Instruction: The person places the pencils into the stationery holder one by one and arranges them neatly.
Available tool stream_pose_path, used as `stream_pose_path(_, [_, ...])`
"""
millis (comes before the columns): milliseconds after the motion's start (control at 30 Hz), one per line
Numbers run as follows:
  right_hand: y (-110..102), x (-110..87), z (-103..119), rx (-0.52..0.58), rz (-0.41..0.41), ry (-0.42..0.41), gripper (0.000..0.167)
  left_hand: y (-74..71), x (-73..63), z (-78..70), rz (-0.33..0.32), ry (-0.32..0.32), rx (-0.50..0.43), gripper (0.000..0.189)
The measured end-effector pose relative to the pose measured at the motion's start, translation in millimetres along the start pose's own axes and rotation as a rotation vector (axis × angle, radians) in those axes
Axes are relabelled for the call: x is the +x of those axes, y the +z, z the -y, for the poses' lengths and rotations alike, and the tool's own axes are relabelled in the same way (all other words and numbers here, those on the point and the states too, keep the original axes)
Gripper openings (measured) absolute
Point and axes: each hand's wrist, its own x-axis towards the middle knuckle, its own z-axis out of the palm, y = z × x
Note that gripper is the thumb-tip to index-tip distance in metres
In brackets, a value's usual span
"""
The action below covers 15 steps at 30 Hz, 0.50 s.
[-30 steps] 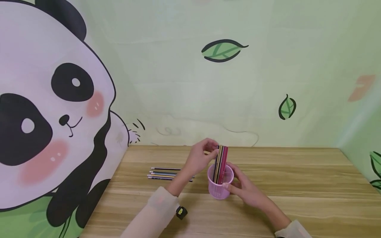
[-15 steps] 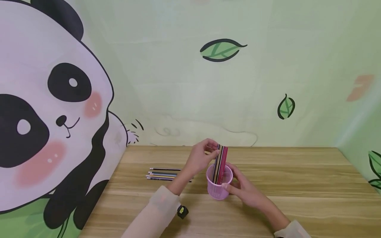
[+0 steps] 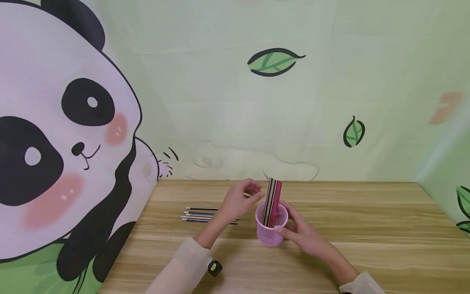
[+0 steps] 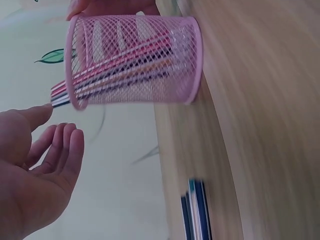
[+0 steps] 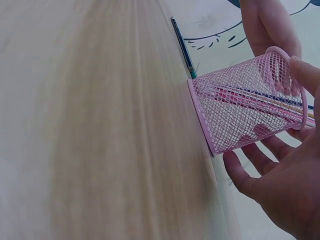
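Note:
A pink mesh pencil holder (image 3: 269, 239) stands upright on the table, and a bundle of pencils (image 3: 272, 200) in black, gold and red leans inside it. My right hand (image 3: 306, 232) grips the holder from the right, its thumb at the rim and the fingers curved round the far side. Just left of the pencil tops, my left hand (image 3: 236, 200) is apart from them with relaxed fingers and nothing held. The left wrist view shows its thumb (image 4: 40, 116) close by the pencil ends. More pencils (image 3: 198, 214) lie in a row on the table, partly behind the left forearm.
The wooden table (image 3: 367, 228) meets a green printed backdrop (image 3: 205, 102) along its back edge. A large panda is drawn at the left, beside the table. A small black device (image 3: 214, 268) sits at the left wrist.
My left hand has let go of the pencils in the holder and drawn back a little to the left. The right hand and the pencil holder have stayed in place.

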Motion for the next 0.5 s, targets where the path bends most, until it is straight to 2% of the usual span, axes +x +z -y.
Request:
stream_pose_path(300, [0.0, 0.4, 1.6, -0.017, -0.006, -0.019, 0.073, -33.9, -24.0, 17.5, 0.054, 0.030, 0.097, 0.013])
stream_pose_path(500, [0.9, -0.5, 1.8, -0.018, -0.003, -0.017, 0.073, -50.6, -39.8, 33.1, 0.153, 0.031, 0.204, 0.006])
